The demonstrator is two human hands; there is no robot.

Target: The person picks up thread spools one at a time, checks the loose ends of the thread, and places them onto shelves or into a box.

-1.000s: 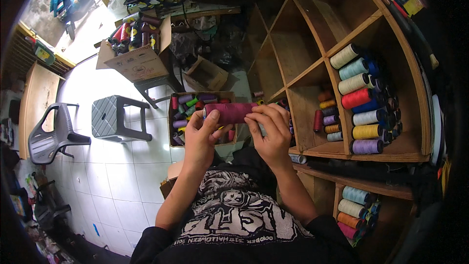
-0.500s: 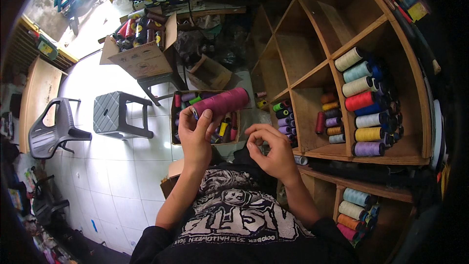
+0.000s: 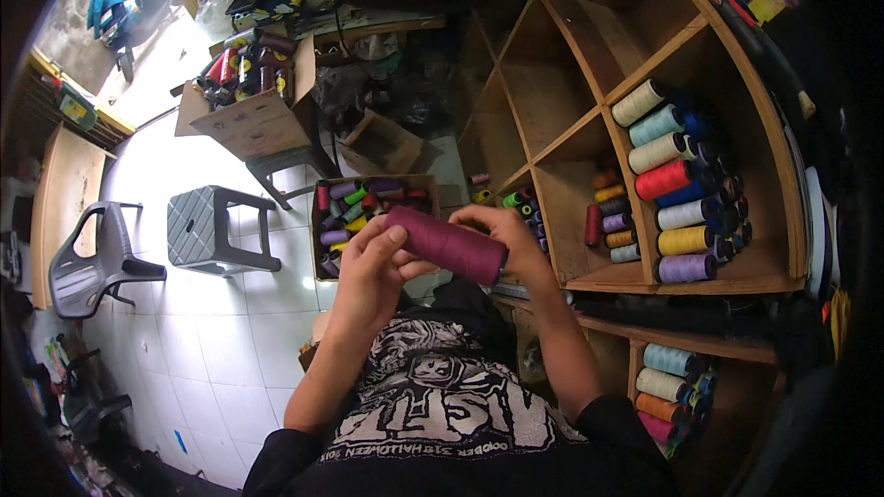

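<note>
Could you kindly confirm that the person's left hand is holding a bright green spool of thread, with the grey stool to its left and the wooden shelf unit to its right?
Not quite: the head view shows that the spool of thread in the left hand is plum-red, not bright green. The grey stool is indeed to its left and the wooden shelf unit to its right.

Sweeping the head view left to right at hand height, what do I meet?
Dark-grey plastic armchair, grey square-topped plastic stool, left hand, large maroon cylindrical thread spool, right hand, small dark-red thread spool, yellow cylindrical thread spool.
</note>
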